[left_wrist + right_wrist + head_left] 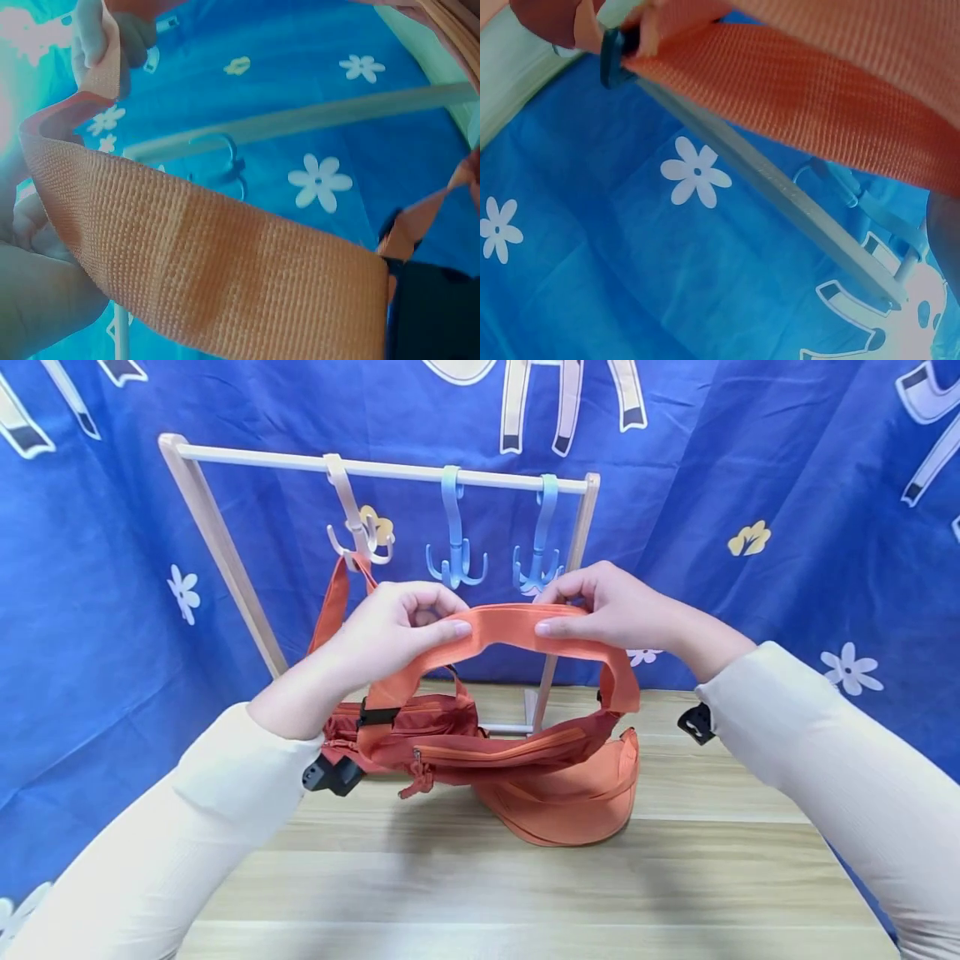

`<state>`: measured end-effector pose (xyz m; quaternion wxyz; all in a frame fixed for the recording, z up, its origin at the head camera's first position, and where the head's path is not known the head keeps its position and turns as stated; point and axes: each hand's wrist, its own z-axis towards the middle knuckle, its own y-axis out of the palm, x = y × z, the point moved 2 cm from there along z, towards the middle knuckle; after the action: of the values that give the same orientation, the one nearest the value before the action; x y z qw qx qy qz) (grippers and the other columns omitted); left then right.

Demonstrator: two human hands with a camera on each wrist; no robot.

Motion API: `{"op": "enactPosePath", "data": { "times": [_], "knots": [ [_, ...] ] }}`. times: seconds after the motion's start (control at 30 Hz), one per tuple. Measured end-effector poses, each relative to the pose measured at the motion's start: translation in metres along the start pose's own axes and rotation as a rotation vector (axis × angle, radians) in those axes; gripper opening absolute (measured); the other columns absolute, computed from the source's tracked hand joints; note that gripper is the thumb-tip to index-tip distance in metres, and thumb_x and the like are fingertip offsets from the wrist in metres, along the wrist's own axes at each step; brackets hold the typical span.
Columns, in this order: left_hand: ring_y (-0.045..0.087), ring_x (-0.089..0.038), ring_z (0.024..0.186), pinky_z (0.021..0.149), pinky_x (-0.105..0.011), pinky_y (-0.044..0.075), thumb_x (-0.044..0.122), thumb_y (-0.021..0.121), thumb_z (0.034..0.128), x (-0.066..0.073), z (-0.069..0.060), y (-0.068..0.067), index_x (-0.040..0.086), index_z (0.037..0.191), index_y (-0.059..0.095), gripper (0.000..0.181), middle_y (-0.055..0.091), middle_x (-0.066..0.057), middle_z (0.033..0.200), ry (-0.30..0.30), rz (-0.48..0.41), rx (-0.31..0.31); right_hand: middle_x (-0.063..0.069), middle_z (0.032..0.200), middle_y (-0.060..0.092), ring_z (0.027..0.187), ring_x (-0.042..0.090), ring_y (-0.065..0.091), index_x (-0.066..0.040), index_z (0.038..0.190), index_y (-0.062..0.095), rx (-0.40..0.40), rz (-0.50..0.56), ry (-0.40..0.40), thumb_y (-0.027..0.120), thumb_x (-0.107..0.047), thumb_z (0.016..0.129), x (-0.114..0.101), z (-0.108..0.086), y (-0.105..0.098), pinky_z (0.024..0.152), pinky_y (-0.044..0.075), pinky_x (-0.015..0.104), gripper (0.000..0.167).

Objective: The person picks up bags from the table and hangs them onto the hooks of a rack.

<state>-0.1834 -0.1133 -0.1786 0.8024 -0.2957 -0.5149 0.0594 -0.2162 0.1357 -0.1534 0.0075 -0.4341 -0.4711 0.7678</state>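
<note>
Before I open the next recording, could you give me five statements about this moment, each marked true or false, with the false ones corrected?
1. The left hand and right hand both pinch the broad orange strap. True.
2. All three hangers are blue. False: two blue hangers and one beige hanger hang from the top bar.
3. The red waist bag hangs below the pinched strap. True.
4. That strap is looped over a blue hanger. False: it is off the hangers, held between the hands.
5. The backdrop is plain. False: the blue backdrop is printed with flowers.
</note>
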Motion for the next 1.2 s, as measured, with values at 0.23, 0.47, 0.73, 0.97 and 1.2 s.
{"op": "enactPosePath", "data": {
  "times": [0.23, 0.47, 0.73, 0.97, 1.2],
  "knots": [
    [0.058, -0.023, 0.062, 0.055, -0.026, 0.046, 0.020, 0.066, 0.0913, -0.005, 0.007, -0.017, 0.005, 0.103, 0.069, 0.020, 0.066, -0.009, 0.078, -0.025, 0.041, 0.075, 0.008, 0.086, 0.066, 0.074, 0.025, 0.059, -0.008, 0.098, 0.073, 0.084, -0.025, 0.037, 0.072, -0.017, 0.087, -0.006, 0.019, 0.002, 0.064, 0.051, 0.033, 0.014],
    [0.058, -0.018, 0.063, 0.056, -0.024, 0.046, 0.023, 0.067, 0.0909, -0.010, 0.015, -0.032, 0.005, 0.105, 0.069, 0.023, 0.065, -0.007, 0.080, -0.082, 0.072, 0.154, 0.008, 0.082, 0.063, 0.075, 0.024, 0.054, -0.008, 0.095, 0.072, 0.175, -0.047, 0.038, 0.071, -0.020, 0.087, -0.009, 0.039, 0.006, 0.061, 0.044, 0.029, 0.015],
    [0.056, -0.016, 0.071, 0.059, -0.020, 0.045, 0.025, 0.065, 0.0916, -0.016, 0.026, -0.047, 0.006, 0.109, 0.068, 0.026, 0.064, -0.006, 0.089, -0.094, 0.083, 0.237, 0.008, 0.086, 0.065, 0.073, 0.022, 0.059, -0.008, 0.099, 0.072, 0.274, -0.044, 0.079, 0.069, -0.026, 0.089, -0.011, 0.059, 0.012, 0.062, 0.048, 0.031, 0.021],
    [0.056, -0.014, 0.077, 0.064, -0.020, 0.045, 0.027, 0.065, 0.0913, -0.023, 0.037, -0.054, 0.006, 0.111, 0.068, 0.029, 0.065, -0.004, 0.087, -0.137, 0.080, 0.295, 0.006, 0.087, 0.063, 0.073, 0.019, 0.060, -0.012, 0.104, 0.071, 0.352, -0.074, 0.144, 0.066, -0.030, 0.091, -0.007, 0.073, 0.017, 0.062, 0.051, 0.031, 0.023],
    [0.054, -0.014, 0.076, 0.062, -0.021, 0.043, 0.027, 0.066, 0.0910, -0.030, 0.047, -0.055, 0.006, 0.110, 0.069, 0.029, 0.064, -0.002, 0.081, -0.137, 0.072, 0.351, 0.004, 0.088, 0.064, 0.073, 0.017, 0.061, -0.015, 0.107, 0.070, 0.431, -0.062, 0.223, 0.065, -0.031, 0.091, -0.004, 0.084, 0.023, 0.063, 0.052, 0.029, 0.023]
  ]
}}
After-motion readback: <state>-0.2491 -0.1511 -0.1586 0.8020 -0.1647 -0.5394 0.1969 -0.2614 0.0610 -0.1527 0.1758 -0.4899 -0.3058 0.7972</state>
